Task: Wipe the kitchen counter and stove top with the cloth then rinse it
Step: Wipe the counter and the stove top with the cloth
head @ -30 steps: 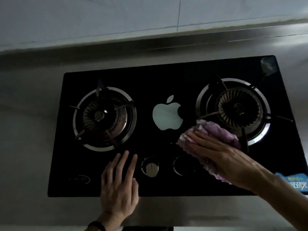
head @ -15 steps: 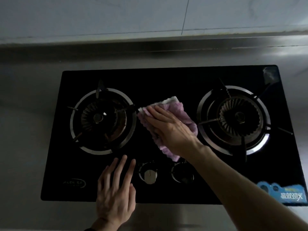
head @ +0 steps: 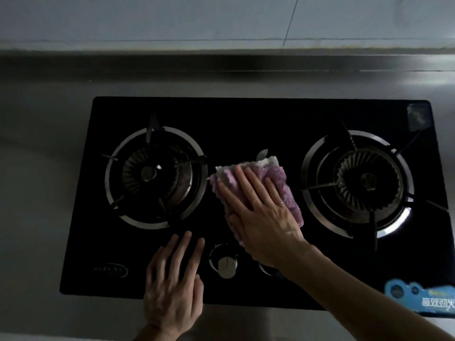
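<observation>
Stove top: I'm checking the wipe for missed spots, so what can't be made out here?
Head view only:
- White logo: mostly hidden under the cloth and right hand.
- Right knob: covered by the right wrist.
- Blue sticker: cut off by the frame edge.
- Smears on glass: too dark to tell.

One stove top, two burners, two knobs, one cloth, two hands.

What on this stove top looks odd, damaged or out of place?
Two stickers are on the black glass of the stove top: a blue sticker at the front right corner and a wrinkled clear film at the back right corner. Nothing looks spilled or broken. The right hand presses the cloth flat between the burners.
</observation>
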`<act>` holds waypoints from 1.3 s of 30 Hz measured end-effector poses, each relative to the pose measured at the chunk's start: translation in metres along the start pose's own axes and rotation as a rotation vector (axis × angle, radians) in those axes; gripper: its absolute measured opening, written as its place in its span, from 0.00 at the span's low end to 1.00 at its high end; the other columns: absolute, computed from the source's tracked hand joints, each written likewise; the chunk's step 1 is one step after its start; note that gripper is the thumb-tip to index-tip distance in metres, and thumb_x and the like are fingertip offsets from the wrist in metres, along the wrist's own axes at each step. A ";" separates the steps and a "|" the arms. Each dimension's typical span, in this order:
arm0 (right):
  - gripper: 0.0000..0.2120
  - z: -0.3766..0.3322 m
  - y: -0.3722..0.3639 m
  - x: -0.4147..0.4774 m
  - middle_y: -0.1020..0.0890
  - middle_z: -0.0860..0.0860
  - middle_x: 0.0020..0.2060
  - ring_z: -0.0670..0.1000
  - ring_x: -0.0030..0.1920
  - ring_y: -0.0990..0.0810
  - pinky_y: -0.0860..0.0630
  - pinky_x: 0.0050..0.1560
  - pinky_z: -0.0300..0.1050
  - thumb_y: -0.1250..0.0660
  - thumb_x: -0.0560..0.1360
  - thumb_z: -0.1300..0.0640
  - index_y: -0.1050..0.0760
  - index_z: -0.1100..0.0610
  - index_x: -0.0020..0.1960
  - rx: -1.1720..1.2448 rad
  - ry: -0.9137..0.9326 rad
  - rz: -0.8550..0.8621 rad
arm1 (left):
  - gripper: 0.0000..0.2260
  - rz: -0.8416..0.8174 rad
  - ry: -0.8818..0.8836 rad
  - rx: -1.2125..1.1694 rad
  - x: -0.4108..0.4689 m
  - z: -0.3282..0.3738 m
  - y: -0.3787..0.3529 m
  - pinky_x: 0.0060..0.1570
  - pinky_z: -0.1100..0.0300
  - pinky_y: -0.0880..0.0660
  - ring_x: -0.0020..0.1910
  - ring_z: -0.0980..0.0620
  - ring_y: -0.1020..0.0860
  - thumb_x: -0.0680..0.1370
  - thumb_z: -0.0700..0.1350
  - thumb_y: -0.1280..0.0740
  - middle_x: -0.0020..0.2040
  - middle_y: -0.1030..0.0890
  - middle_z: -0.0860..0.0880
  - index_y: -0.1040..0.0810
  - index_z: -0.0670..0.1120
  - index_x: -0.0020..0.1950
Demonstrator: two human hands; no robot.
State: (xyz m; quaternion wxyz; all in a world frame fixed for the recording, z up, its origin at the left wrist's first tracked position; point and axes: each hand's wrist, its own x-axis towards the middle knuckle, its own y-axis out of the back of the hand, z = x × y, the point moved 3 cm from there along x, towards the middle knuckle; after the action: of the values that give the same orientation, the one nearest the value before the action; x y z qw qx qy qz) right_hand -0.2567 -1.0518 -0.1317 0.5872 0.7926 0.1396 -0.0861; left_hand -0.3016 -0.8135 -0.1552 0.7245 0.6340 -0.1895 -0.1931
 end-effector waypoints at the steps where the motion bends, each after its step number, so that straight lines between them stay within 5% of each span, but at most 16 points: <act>1: 0.28 0.001 -0.001 0.000 0.60 0.54 0.84 0.55 0.84 0.61 0.59 0.83 0.58 0.58 0.86 0.44 0.58 0.46 0.85 -0.014 0.007 -0.014 | 0.32 -0.008 -0.003 0.008 0.000 0.000 0.000 0.70 0.42 0.31 0.76 0.41 0.30 0.74 0.48 0.38 0.80 0.31 0.45 0.32 0.50 0.79; 14: 0.30 0.090 0.055 0.143 0.64 0.55 0.83 0.56 0.83 0.67 0.69 0.80 0.61 0.59 0.86 0.41 0.62 0.46 0.84 0.168 -0.484 0.103 | 0.37 -0.020 0.040 0.007 -0.003 0.001 -0.006 0.79 0.47 0.43 0.82 0.49 0.40 0.72 0.48 0.37 0.83 0.36 0.50 0.38 0.56 0.83; 17: 0.29 0.074 0.053 0.130 0.61 0.56 0.84 0.57 0.83 0.64 0.68 0.80 0.61 0.58 0.86 0.43 0.60 0.47 0.85 0.118 -0.453 0.168 | 0.38 -0.018 0.038 0.007 -0.002 0.002 -0.006 0.79 0.47 0.44 0.82 0.49 0.41 0.71 0.46 0.37 0.83 0.36 0.50 0.38 0.56 0.83; 22: 0.30 0.013 0.021 0.069 0.57 0.55 0.84 0.57 0.84 0.61 0.61 0.82 0.59 0.54 0.86 0.45 0.56 0.49 0.85 0.025 -0.140 0.109 | 0.41 -0.023 0.041 0.032 -0.003 0.003 -0.008 0.80 0.49 0.43 0.81 0.48 0.37 0.68 0.45 0.35 0.83 0.35 0.50 0.38 0.56 0.83; 26: 0.30 0.022 0.026 0.083 0.57 0.53 0.85 0.55 0.84 0.59 0.59 0.82 0.59 0.57 0.85 0.43 0.57 0.46 0.85 -0.030 -0.009 0.042 | 0.37 0.027 -0.004 0.147 0.002 0.005 -0.007 0.70 0.45 0.31 0.70 0.42 0.26 0.68 0.45 0.38 0.77 0.27 0.47 0.31 0.55 0.79; 29: 0.29 0.031 0.046 0.133 0.58 0.54 0.84 0.56 0.84 0.60 0.61 0.82 0.58 0.55 0.86 0.43 0.57 0.46 0.85 -0.035 -0.081 0.078 | 0.24 0.144 -0.062 0.192 0.015 0.008 -0.001 0.57 0.44 0.25 0.62 0.43 0.23 0.73 0.46 0.44 0.63 0.17 0.44 0.24 0.50 0.68; 33: 0.29 0.019 0.054 0.189 0.61 0.54 0.84 0.55 0.83 0.65 0.67 0.81 0.59 0.56 0.86 0.44 0.61 0.46 0.85 0.050 -0.215 0.085 | 0.19 0.205 -0.075 0.168 0.029 0.015 0.007 0.53 0.44 0.24 0.57 0.43 0.22 0.79 0.46 0.48 0.55 0.14 0.42 0.23 0.48 0.63; 36: 0.29 0.016 0.053 0.194 0.58 0.53 0.85 0.55 0.84 0.63 0.70 0.79 0.57 0.58 0.86 0.43 0.59 0.45 0.85 0.075 -0.178 0.098 | 0.19 0.236 -0.076 0.189 0.028 0.017 0.012 0.51 0.45 0.25 0.57 0.43 0.23 0.79 0.47 0.48 0.55 0.14 0.41 0.23 0.47 0.64; 39: 0.29 0.044 0.060 0.185 0.56 0.53 0.85 0.55 0.84 0.59 0.65 0.81 0.58 0.58 0.86 0.42 0.58 0.45 0.85 0.012 -0.112 0.075 | 0.27 0.208 -0.016 0.158 0.022 0.014 0.007 0.62 0.46 0.27 0.61 0.41 0.23 0.68 0.47 0.42 0.63 0.16 0.41 0.24 0.48 0.68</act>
State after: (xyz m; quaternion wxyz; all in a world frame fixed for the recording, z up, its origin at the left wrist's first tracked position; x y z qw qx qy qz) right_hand -0.0614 -1.0881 -0.1454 0.5921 0.7948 0.0761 -0.1092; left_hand -0.2902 -0.8358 -0.1454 0.6869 0.6643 -0.2747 -0.1066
